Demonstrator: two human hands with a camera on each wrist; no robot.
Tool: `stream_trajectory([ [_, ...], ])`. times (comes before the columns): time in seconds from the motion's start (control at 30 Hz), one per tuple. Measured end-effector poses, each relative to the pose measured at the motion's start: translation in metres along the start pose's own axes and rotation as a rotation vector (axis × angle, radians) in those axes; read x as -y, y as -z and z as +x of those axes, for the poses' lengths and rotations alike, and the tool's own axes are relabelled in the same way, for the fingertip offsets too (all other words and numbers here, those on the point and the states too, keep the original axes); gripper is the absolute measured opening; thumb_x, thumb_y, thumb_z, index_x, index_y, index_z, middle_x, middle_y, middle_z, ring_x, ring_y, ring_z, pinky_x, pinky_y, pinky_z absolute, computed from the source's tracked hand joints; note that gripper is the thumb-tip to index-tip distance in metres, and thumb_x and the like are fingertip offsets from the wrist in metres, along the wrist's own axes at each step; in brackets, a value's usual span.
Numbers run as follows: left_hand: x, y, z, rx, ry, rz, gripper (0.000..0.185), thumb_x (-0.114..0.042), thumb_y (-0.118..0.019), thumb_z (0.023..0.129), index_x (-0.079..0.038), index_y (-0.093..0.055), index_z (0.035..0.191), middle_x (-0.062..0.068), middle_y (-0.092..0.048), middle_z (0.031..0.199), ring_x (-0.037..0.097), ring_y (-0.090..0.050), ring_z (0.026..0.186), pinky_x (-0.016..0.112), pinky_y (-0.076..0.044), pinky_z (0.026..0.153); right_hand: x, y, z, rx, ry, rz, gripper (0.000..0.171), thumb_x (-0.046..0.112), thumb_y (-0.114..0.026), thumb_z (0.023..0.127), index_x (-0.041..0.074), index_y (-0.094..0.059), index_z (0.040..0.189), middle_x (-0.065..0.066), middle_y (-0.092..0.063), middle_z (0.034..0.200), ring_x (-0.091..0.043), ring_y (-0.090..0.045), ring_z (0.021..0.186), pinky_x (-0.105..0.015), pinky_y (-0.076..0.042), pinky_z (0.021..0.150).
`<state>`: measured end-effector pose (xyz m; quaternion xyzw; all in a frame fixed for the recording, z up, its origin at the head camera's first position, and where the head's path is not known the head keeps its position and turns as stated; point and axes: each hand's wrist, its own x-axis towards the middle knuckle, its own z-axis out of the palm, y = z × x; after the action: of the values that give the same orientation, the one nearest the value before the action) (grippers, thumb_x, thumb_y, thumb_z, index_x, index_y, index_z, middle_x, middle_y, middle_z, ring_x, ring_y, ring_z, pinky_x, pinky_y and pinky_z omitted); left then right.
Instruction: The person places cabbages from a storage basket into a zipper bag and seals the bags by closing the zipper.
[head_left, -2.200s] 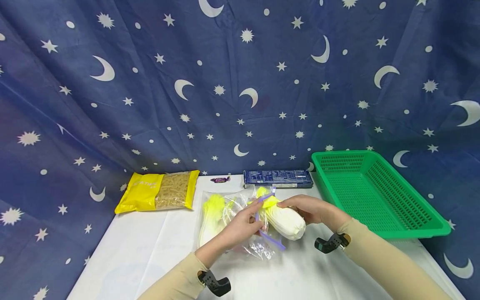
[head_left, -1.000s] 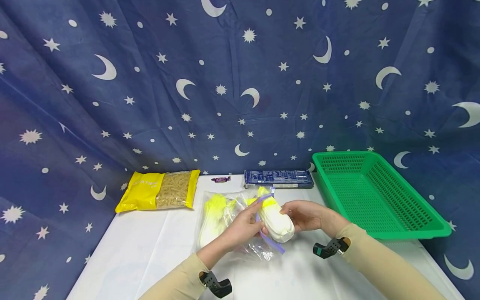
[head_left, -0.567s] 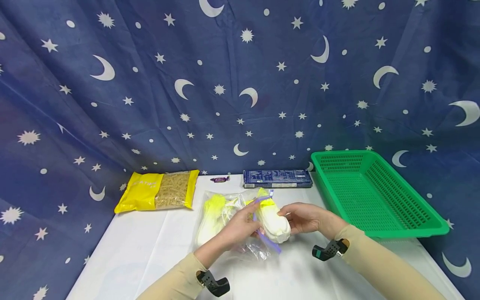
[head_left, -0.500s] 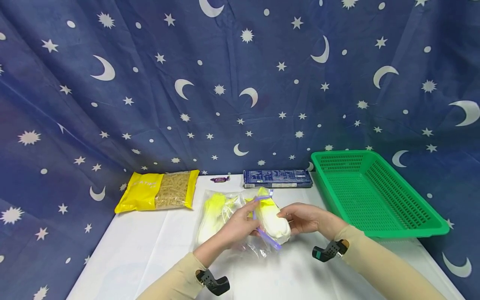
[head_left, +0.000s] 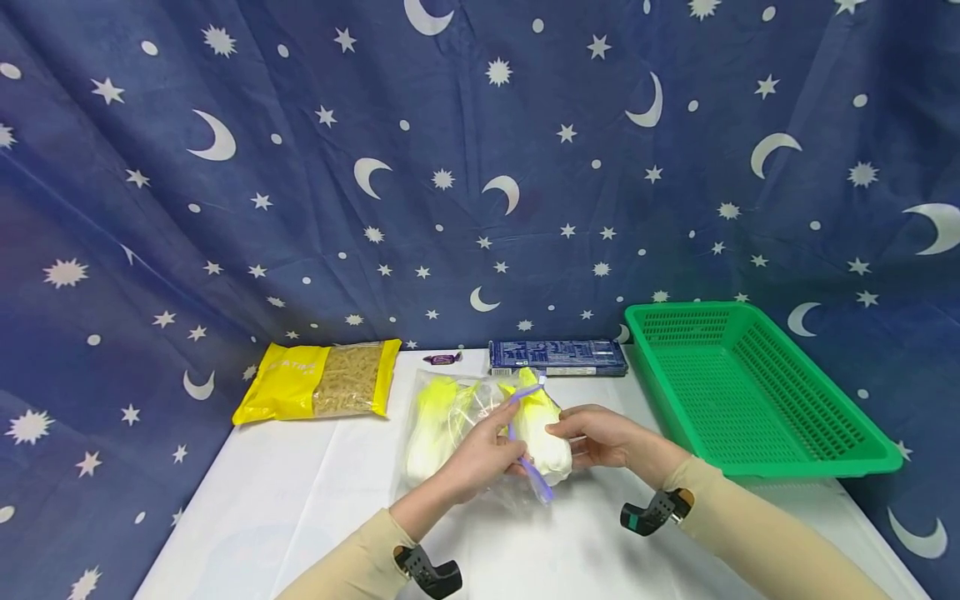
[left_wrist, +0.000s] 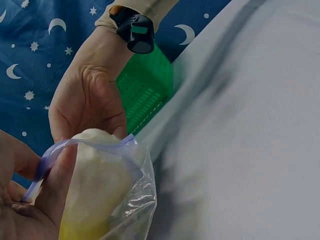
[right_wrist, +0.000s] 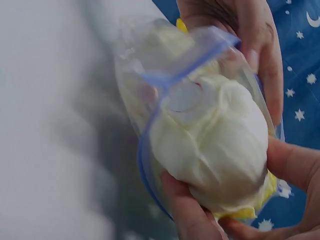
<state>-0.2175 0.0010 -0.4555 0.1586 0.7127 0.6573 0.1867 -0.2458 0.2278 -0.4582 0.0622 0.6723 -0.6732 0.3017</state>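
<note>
A white cabbage with yellow leaf tips (head_left: 542,429) lies partway inside a clear zip bag (head_left: 480,417) on the white table (head_left: 300,517). My right hand (head_left: 576,440) grips its white stem end. My left hand (head_left: 504,443) pinches the bag's purple zip rim (head_left: 534,477) and holds the mouth wide. A second yellow-tipped cabbage (head_left: 431,425) sits deeper in the bag. In the right wrist view the cabbage (right_wrist: 215,150) fills the purple rim (right_wrist: 185,67). The left wrist view shows the cabbage (left_wrist: 95,185) under the rim (left_wrist: 100,145), with my right hand (left_wrist: 87,100) behind it.
A yellow pasta packet (head_left: 322,383) lies at the back left. A dark blue box (head_left: 557,357) and a small purple candy (head_left: 441,359) sit at the table's far edge. A green plastic basket (head_left: 825,450) stands at the right. A starred blue cloth hangs behind.
My right hand has pushed the cabbage leftward, deeper through the bag's mouth. My left hand has kept hold of the zip rim, almost in place.
</note>
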Motion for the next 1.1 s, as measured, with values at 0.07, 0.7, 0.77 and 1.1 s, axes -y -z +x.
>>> stream_trajectory([
  [0.07,0.001,-0.002,0.0,0.0,0.0,-0.036,0.074,0.005,-0.057,0.094,-0.001,-0.027,0.16,0.009,-0.014,0.17,0.015,-0.068,0.077,0.032,-0.063,0.07,-0.001,-0.004,0.001,-0.019,0.012,-0.005,0.039,0.019,-0.069,0.096,-0.006,-0.058,0.124,-0.013,-0.065,0.103,-0.025,-0.067,0.09,-0.039,-0.063,0.078],
  [0.7,0.001,0.0,0.002,-0.01,0.01,-0.112,0.074,0.005,-0.056,0.096,0.001,-0.022,0.161,0.022,-0.02,0.165,0.016,-0.069,0.075,0.034,-0.063,0.075,-0.004,-0.006,0.001,0.048,-0.012,0.068,0.043,0.018,-0.066,0.092,-0.009,-0.056,0.124,-0.021,-0.066,0.11,-0.026,-0.069,0.093,-0.038,-0.062,0.084],
  [0.77,-0.001,0.002,0.001,-0.007,0.011,-0.113,0.074,0.005,-0.056,0.096,0.001,-0.021,0.161,0.024,-0.021,0.165,0.016,-0.069,0.075,0.033,-0.063,0.074,-0.004,-0.005,0.001,0.069,-0.006,0.048,0.041,0.017,-0.065,0.093,-0.009,-0.057,0.124,-0.019,-0.067,0.109,-0.025,-0.069,0.091,-0.036,-0.063,0.08],
  [1.1,-0.007,0.01,0.003,-0.009,0.059,-0.084,0.077,-0.004,-0.06,0.096,-0.007,-0.022,0.163,0.014,-0.073,0.093,0.018,-0.071,0.067,0.021,-0.039,0.047,0.005,-0.013,-0.003,0.032,0.024,-0.074,0.042,0.022,-0.066,0.096,-0.008,-0.057,0.123,-0.012,-0.067,0.096,-0.019,-0.068,0.078,-0.03,-0.062,0.065],
])
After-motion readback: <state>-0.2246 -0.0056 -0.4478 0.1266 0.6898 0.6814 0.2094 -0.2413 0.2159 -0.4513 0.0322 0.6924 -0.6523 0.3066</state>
